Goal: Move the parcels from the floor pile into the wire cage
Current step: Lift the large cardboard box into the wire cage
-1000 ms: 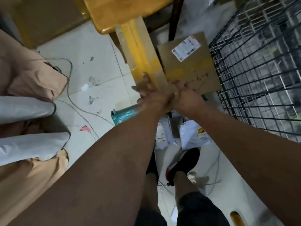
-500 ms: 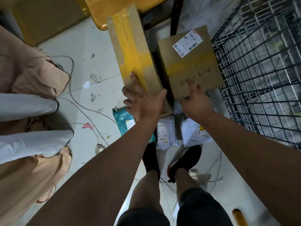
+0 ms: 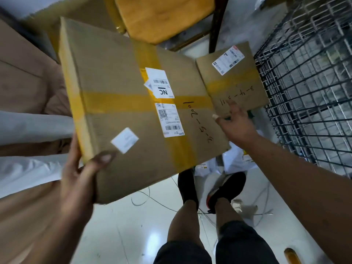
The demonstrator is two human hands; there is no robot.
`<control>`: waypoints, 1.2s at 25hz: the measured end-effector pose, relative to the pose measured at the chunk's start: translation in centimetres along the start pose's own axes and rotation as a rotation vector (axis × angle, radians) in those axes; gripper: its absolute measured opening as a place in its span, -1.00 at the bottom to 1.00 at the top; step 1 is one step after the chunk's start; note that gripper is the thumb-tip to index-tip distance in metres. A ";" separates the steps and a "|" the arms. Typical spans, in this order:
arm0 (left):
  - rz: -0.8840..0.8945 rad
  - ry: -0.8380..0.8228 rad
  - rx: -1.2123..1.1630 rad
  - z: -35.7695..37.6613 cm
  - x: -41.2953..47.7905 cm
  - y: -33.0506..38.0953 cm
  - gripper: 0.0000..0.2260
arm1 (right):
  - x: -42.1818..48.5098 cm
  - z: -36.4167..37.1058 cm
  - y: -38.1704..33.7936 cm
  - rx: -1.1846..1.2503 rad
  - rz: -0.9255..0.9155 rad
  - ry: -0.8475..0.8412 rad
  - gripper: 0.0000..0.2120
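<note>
A large flat cardboard parcel (image 3: 118, 111) with yellow tape and white labels is raised in front of me, its broad face turned up. My left hand (image 3: 80, 174) grips its near left corner, thumb on top. My right hand (image 3: 236, 124) rests at its right edge, fingers spread over the near edge of a smaller brown box (image 3: 234, 77) with a white label that stands beside the wire cage (image 3: 308, 82) on the right. White poly mailers (image 3: 236, 161) lie on the floor under the big parcel, by my feet.
A yellow wooden chair (image 3: 163, 18) stands behind the parcels. Beige and white wrapped bundles (image 3: 26, 134) are stacked on the left. Loose wires (image 3: 152, 199) trail over the pale tiled floor around my black shoes. An amber bottle (image 3: 292, 256) lies at the bottom right.
The large parcel stood on edge next to the small box; my left hand has lifted it and tipped it flat toward me. My right hand has slid from the small box toward the big one's edge.
</note>
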State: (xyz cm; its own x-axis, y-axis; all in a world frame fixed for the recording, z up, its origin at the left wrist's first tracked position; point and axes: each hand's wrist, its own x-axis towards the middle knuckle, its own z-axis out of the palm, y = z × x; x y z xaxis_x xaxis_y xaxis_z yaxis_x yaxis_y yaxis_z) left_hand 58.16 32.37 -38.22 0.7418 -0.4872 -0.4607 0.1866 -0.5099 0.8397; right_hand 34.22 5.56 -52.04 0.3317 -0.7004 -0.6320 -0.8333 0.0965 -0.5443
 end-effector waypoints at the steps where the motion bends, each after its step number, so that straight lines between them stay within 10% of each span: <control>1: -0.051 -0.113 -0.092 -2.7 -0.2 -0.1 -0.26 | -0.2 -0.1 -0.1 0.029 0.026 -0.029 -0.20; 6: -0.325 -0.169 -0.165 -15.4 4.0 -4.4 -0.15 | -2.8 -3.3 -1.6 0.452 0.045 -0.059 0.09; 9: -0.343 -0.230 -0.144 -11.1 5.5 2.3 -0.26 | -6.3 -6.5 -2.1 0.457 0.040 0.076 -0.01; 11: -0.275 -0.317 -0.101 -6.7 5.7 6.3 -0.71 | -8.9 -8.9 -2.3 0.429 0.059 0.190 -0.06; 15: -0.034 -0.397 0.132 -0.4 6.1 14.6 -0.72 | -15.9 -15.3 -2.4 0.492 0.110 0.404 -0.08; 30: 0.561 -0.904 0.429 23.9 -3.3 33.6 -0.16 | -32.3 -31.6 6.0 0.759 0.171 0.913 -0.15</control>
State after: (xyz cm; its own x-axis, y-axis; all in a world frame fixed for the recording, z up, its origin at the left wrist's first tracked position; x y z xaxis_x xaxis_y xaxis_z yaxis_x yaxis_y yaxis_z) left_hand 46.58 -0.07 -15.36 -0.1154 -0.9648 -0.2365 -0.3877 -0.1755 0.9049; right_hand 4.53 6.36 -17.46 -0.4491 -0.8516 -0.2703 -0.2611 0.4144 -0.8718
